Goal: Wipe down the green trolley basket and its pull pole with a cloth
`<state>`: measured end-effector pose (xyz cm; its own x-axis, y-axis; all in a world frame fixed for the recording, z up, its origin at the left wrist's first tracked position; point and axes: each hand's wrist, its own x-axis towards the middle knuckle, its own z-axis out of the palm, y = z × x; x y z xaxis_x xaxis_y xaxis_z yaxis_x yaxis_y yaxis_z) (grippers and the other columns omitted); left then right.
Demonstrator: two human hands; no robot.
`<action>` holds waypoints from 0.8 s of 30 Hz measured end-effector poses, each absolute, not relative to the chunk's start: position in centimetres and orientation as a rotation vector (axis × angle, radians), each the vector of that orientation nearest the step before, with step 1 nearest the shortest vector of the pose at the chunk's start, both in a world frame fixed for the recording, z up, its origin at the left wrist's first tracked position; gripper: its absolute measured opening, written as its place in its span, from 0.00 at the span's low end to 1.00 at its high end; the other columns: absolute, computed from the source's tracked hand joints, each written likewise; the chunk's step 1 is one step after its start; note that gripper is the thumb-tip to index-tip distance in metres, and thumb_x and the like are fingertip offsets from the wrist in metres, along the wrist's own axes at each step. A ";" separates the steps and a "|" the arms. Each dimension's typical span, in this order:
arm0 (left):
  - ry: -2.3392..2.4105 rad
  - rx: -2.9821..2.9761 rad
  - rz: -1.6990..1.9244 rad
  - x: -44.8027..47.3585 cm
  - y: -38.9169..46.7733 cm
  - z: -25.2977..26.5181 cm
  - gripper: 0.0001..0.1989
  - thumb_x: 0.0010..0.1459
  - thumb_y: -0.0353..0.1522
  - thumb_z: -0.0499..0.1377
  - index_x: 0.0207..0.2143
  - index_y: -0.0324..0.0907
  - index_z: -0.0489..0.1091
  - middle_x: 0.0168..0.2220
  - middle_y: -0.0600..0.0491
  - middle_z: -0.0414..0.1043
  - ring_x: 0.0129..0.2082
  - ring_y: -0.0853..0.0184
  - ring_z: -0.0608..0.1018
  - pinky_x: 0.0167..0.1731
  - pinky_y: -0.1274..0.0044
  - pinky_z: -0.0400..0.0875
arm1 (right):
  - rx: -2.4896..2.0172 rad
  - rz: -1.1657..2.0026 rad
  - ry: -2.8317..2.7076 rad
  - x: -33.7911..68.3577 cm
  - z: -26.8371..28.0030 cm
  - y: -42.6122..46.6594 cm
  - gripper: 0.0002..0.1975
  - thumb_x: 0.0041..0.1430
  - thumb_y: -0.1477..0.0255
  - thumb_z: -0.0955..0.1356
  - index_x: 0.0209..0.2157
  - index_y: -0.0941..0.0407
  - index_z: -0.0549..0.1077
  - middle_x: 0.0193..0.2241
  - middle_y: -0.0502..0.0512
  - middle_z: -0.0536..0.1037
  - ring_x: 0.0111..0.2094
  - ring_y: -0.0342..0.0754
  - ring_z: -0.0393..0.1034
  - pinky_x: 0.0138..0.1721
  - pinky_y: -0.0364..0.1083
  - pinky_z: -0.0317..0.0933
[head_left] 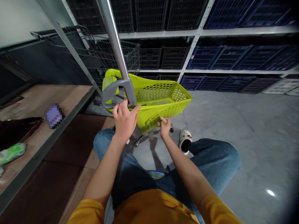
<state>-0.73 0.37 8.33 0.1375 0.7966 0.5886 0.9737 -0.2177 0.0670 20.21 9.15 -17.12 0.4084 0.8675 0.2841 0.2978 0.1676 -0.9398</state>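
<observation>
A small lime-green plastic shopping cart (pixel 161 107) with perforated sides stands on casters in front of my knees. My left hand (pixel 125 119) grips its near rim beside the grey loop handle (pixel 112 91), thumb apart from the fingers. From the handle's base a metal pole (pixel 115 40) rises out of the top of the view. Low against the cart's near side is my right hand (pixel 165 127), closed around a small beige thing (pixel 163 120) that looks like a piece of cloth. Its exact kind is unclear.
Shelves (pixel 158 34) with black and blue crates run along the back. A wire cart (pixel 130 53) stands behind the green one. To the left, a wooden bench (pixel 77 93) with a metal frame carries a blurred purple item (pixel 54 115) and a green packet (pixel 12 153).
</observation>
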 end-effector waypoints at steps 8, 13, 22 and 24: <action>-1.732 -2.088 -0.772 -0.7 0.4 8.4 0.21 0.59 0.32 0.63 0.55 0.53 0.72 0.66 0.42 0.57 0.65 0.50 0.63 0.64 0.53 0.53 | -1.270 0.602 -1.308 15.6 -14.6 5.9 0.11 0.52 0.74 0.62 0.39 0.55 0.69 0.39 0.56 0.74 0.43 0.51 0.68 0.47 0.51 0.65; -1.735 -2.114 -0.789 -0.9 0.3 8.5 0.21 0.59 0.32 0.62 0.55 0.52 0.72 0.66 0.42 0.57 0.65 0.50 0.62 0.64 0.53 0.51 | -1.149 0.710 -1.503 12.4 -13.6 2.5 0.11 0.51 0.78 0.66 0.37 0.52 0.72 0.38 0.53 0.76 0.42 0.51 0.70 0.46 0.49 0.66; -1.711 -2.080 -0.771 -1.0 0.3 8.2 0.21 0.59 0.32 0.62 0.55 0.52 0.72 0.66 0.41 0.57 0.64 0.50 0.63 0.63 0.53 0.53 | -1.356 0.460 -0.959 21.8 -7.8 10.5 0.11 0.51 0.70 0.66 0.39 0.56 0.69 0.37 0.54 0.73 0.40 0.50 0.67 0.49 0.51 0.62; -1.708 -2.075 -0.775 -1.0 0.3 8.1 0.21 0.59 0.32 0.62 0.55 0.52 0.73 0.65 0.41 0.57 0.64 0.50 0.64 0.63 0.53 0.53 | -1.361 0.419 -0.917 21.3 -7.3 10.4 0.12 0.51 0.71 0.65 0.40 0.56 0.69 0.38 0.55 0.73 0.41 0.50 0.66 0.51 0.52 0.61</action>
<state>-0.98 0.33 8.11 0.1273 0.7860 0.6050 0.9729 -0.2175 0.0779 21.31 10.39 -7.28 0.6021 0.7338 0.3146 0.2432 0.2068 -0.9477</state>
